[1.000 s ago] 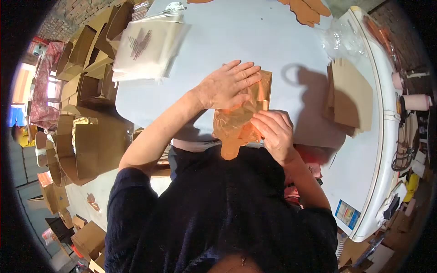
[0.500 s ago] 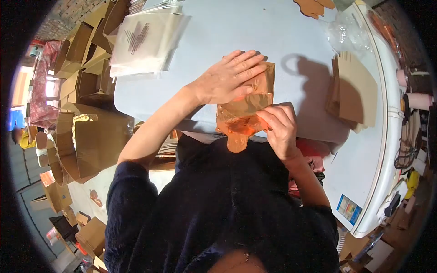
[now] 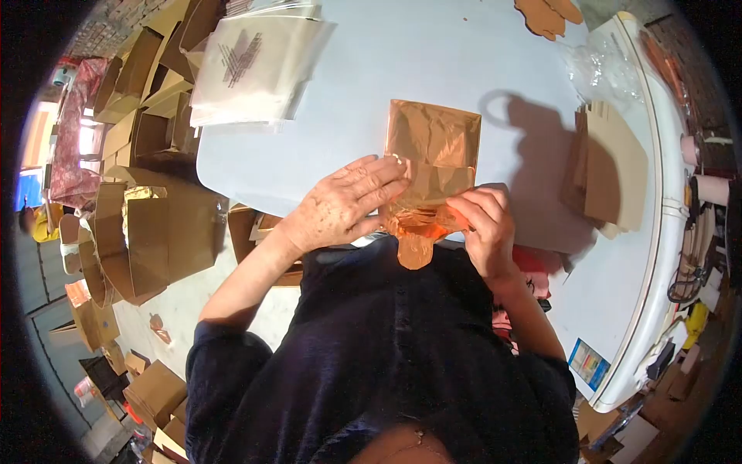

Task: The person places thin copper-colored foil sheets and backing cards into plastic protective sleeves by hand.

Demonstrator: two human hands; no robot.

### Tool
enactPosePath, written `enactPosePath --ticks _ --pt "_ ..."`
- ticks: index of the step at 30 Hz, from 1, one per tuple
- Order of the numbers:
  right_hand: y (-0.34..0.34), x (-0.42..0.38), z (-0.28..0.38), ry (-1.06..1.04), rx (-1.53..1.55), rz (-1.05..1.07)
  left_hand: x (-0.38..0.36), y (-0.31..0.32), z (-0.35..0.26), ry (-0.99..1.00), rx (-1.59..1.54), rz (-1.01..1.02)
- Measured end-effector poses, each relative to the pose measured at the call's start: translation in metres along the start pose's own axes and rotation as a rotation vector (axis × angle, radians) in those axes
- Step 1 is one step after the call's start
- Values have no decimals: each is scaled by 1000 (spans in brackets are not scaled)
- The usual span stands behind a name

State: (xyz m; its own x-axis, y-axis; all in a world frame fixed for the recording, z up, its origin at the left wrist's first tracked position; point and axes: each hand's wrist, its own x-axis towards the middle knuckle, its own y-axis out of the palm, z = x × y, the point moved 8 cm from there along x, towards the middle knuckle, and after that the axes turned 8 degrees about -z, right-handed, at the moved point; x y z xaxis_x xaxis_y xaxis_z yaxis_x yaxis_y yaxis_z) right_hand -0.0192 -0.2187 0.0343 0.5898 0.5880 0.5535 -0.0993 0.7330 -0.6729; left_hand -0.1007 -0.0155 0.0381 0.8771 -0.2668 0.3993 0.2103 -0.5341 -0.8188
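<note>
A shiny copper-coloured foil piece point(image 3: 433, 135) lies at the table's near edge, its upper part flat and rectangular, its lower part crumpled. A rounded brown tab point(image 3: 415, 253) sticks out below it. My left hand point(image 3: 344, 203) rests along the foil's left side, fingers extended and slightly spread, the fingertips on its surface. At the lower right corner, my right hand point(image 3: 488, 224) pinches the crumpled foil edge between thumb and fingers.
Clear plastic sleeves point(image 3: 251, 69) lie at the table's back left. Stacked cardboard sheets point(image 3: 610, 170) are on the right, crumpled clear plastic point(image 3: 607, 73) behind them. Brown cut-outs point(image 3: 543, 18) lie at the far edge. Cardboard boxes point(image 3: 174, 243) stand left of the table point(image 3: 348, 85).
My left hand has moved down and left from the foil's upper part to its lower left side, uncovering the flat part. My right hand keeps its pinch at the lower right.
</note>
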Motion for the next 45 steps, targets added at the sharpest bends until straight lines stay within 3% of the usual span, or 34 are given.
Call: enactPosePath --ticks 15,22,34,45 --pt "1 -3 -2 40 -39 15 8 0 4 -58 -2 -99" --pt "4 9 -15 261 27 1 15 -2 15 -250 -166 -282" --pt "12 22 -21 301 -107 52 12 0 20 -403 3 -410" --pt "14 28 -23 311 -139 103 16 -3 18 -432 -41 -342"
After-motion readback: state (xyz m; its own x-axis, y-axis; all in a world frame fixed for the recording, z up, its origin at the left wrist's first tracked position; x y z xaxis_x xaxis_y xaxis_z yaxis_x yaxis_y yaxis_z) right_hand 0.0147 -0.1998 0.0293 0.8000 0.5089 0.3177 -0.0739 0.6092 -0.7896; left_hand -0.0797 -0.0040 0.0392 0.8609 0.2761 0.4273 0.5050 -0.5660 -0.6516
